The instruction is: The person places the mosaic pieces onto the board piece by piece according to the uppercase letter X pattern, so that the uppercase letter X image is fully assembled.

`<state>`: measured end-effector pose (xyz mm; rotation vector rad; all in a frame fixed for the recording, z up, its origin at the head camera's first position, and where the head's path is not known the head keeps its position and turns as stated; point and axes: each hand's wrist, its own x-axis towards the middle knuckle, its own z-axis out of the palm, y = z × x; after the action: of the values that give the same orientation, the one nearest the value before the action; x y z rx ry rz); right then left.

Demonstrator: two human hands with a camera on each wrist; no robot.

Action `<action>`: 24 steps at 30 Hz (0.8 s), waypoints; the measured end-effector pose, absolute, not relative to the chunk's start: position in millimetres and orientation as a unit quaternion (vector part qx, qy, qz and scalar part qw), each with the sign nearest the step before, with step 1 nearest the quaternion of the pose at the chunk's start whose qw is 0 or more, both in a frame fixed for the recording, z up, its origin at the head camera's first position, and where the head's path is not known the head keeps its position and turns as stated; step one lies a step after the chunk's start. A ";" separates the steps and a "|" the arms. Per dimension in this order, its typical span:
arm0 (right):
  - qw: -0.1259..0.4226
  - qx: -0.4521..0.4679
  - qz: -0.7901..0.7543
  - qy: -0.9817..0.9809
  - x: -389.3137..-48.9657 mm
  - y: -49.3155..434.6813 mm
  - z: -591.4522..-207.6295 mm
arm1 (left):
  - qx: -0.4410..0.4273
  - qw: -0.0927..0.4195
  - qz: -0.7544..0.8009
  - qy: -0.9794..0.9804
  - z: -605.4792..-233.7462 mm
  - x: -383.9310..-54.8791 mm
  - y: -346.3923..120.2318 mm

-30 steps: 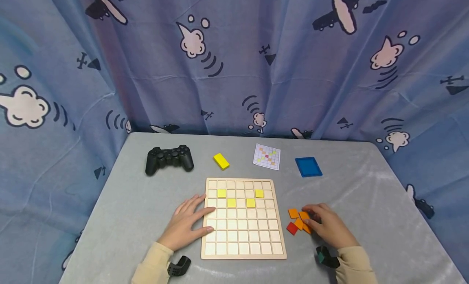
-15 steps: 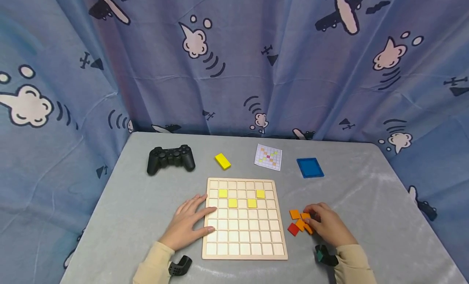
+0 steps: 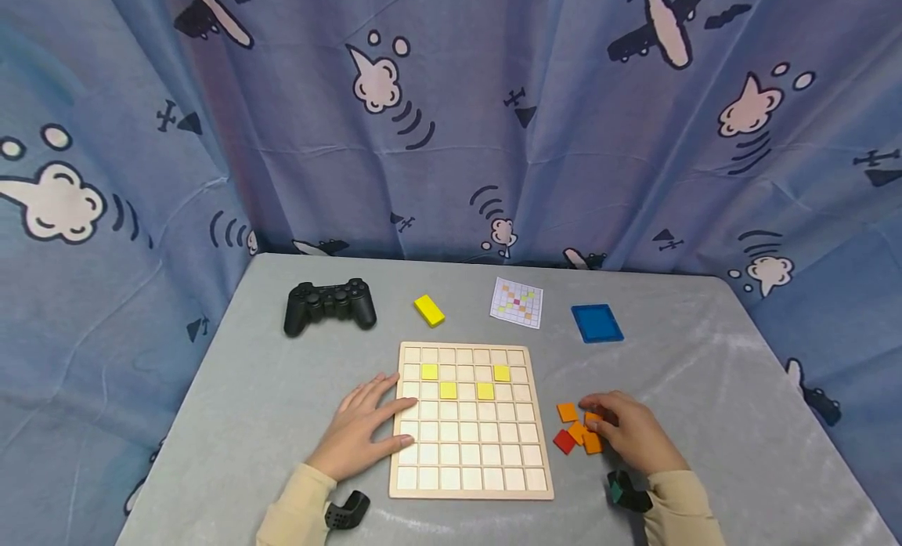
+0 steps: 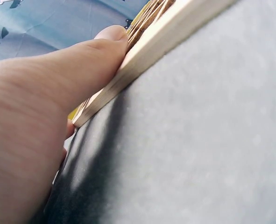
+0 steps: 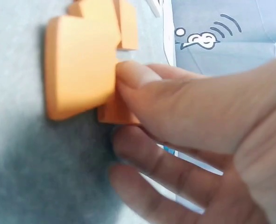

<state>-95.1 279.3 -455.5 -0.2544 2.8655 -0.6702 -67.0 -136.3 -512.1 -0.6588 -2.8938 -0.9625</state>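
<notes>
The right hand (image 3: pixel 630 432) has its thumb and fingers curled at an orange tile (image 3: pixel 591 416) and pinches it near the table (image 3: pixel 705 358). The fingertips partly hide this tile. A second orange tile (image 3: pixel 593 442) lies just below the fingertips, a third orange tile (image 3: pixel 576 432) beside it toward the board, and a fourth orange tile (image 3: pixel 567 412) a little farther up. A red tile (image 3: pixel 564 441) lies flat at the near left of this small cluster. The left hand (image 3: pixel 355 436) is relaxed and grasps nothing; its fingers are spread, and its thumb and index finger rest on the left edge of the wooden board (image 3: pixel 468 432).

The board lies flat between the hands, divided into square cells. Its second row from the top carries two yellow tiles (image 3: pixel 429 371), in the second and sixth columns; two more sit in the third row, in the third and fifth columns.

Beyond the board, from left to right, are a black game controller (image 3: pixel 330 305), a yellow block (image 3: pixel 429 311), a card (image 3: pixel 517 302) printed with a coloured grid, and a blue tray (image 3: pixel 597 323). A blue patterned curtain (image 3: pixel 451 139) hangs behind the table.
</notes>
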 end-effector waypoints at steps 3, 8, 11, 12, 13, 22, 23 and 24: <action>0.090 -0.091 -0.227 0.965 -97.5 279.4 -454.3 | -0.213 0.017 -0.309 -0.927 -513.4 -67.2 -136.4; 0.077 -0.101 -0.234 0.964 -102.7 275.4 -448.2 | -0.209 0.009 -0.315 -0.926 -514.3 -67.2 -137.5; 0.059 -0.106 -0.241 0.963 -106.9 266.4 -442.4 | -0.205 0.002 -0.315 -0.927 -514.5 -67.3 -138.5; 0.052 -0.110 -0.248 0.961 -108.6 262.3 -440.5 | -0.204 -0.001 -0.315 -0.927 -514.5 -67.3 -138.8; 0.046 -0.117 -0.253 0.959 -110.2 257.7 -438.4 | -0.204 -0.001 -0.315 -0.927 -514.6 -67.4 -139.1; 0.051 -0.175 -0.315 0.931 -118.0 211.7 -427.1 | -0.205 0.000 -0.310 -0.929 -516.5 -67.9 -139.0; 0.048 -0.185 -0.315 0.930 -118.4 207.7 -427.7 | -0.205 0.001 -0.309 -0.929 -516.9 -67.9 -138.8; 0.047 -0.197 -0.315 0.927 -118.8 203.6 -428.1 | -0.205 0.001 -0.309 -0.929 -517.1 -68.0 -138.6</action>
<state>-118.8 203.6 -428.1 -0.6019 2.8290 -0.9609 -68.0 -138.6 -517.1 -0.6438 -2.9160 -0.9688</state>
